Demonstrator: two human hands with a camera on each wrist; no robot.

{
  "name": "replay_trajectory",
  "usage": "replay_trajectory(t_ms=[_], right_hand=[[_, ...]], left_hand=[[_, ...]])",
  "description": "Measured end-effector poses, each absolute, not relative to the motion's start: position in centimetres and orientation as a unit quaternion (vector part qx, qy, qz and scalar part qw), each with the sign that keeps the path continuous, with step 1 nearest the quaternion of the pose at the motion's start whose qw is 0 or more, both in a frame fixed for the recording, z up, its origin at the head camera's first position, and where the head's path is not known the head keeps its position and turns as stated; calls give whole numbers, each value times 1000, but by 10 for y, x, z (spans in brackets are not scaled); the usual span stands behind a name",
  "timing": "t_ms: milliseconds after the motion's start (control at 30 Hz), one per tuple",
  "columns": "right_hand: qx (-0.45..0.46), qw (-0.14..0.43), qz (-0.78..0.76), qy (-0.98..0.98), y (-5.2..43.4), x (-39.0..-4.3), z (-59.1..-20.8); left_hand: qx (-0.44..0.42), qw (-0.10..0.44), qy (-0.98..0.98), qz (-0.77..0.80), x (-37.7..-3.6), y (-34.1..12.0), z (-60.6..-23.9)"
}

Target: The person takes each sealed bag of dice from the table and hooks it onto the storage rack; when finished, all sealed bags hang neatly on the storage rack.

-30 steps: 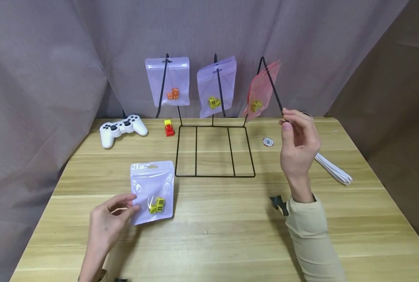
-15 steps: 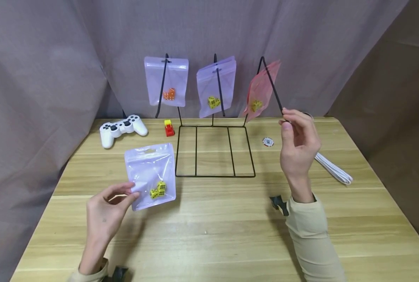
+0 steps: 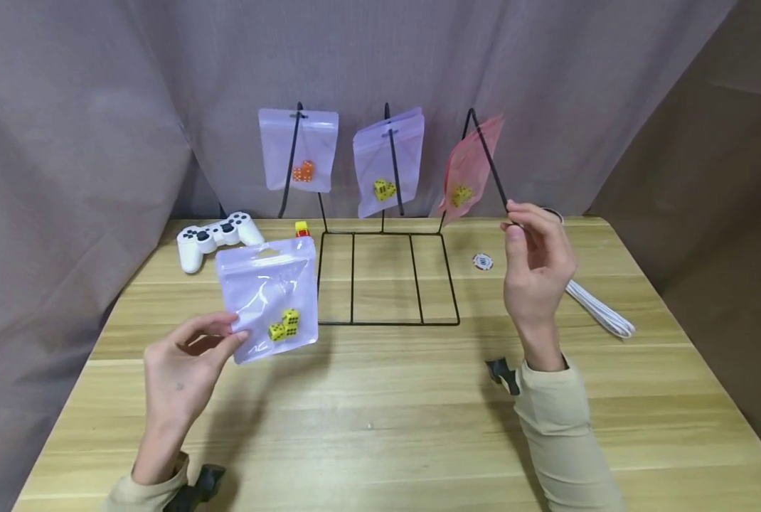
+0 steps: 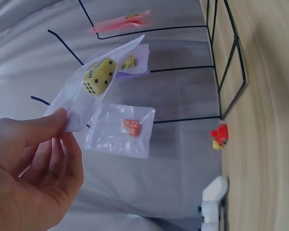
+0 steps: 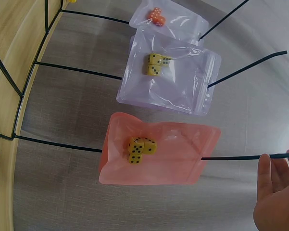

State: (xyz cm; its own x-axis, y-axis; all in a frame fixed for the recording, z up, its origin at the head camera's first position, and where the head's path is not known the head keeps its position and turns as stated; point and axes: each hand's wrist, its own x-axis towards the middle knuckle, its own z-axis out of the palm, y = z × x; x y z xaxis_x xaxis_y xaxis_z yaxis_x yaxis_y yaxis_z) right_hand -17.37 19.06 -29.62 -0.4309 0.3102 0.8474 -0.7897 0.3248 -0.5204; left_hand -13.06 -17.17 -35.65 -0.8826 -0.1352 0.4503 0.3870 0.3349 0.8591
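A grey curtain hangs behind the wooden table you work at. Your left hand pinches the lower corner of a clear pouch with yellow dice, thumb and fingertips closed on the plastic, and holds it off the table, just left of the black wire rack. Your right hand pinches the free end of the rack's right-hand prong, where the pink pouch hangs. Two clear pouches hang on the other prongs, one with orange dice, one with yellow. By my reading you are mid-carry, bringing the pouch to a prong. Next you need its hang hole lined up with a prong tip, so turn the top edge toward the rack. A white controller and a chip lie aside.
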Motion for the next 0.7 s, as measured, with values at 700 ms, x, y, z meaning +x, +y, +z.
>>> replay_trajectory(t_ms=[700], right_hand=[[183, 501, 560, -634, 192, -175, -296]], left_hand=[[-146, 261, -724, -622, -151, -156, -337]])
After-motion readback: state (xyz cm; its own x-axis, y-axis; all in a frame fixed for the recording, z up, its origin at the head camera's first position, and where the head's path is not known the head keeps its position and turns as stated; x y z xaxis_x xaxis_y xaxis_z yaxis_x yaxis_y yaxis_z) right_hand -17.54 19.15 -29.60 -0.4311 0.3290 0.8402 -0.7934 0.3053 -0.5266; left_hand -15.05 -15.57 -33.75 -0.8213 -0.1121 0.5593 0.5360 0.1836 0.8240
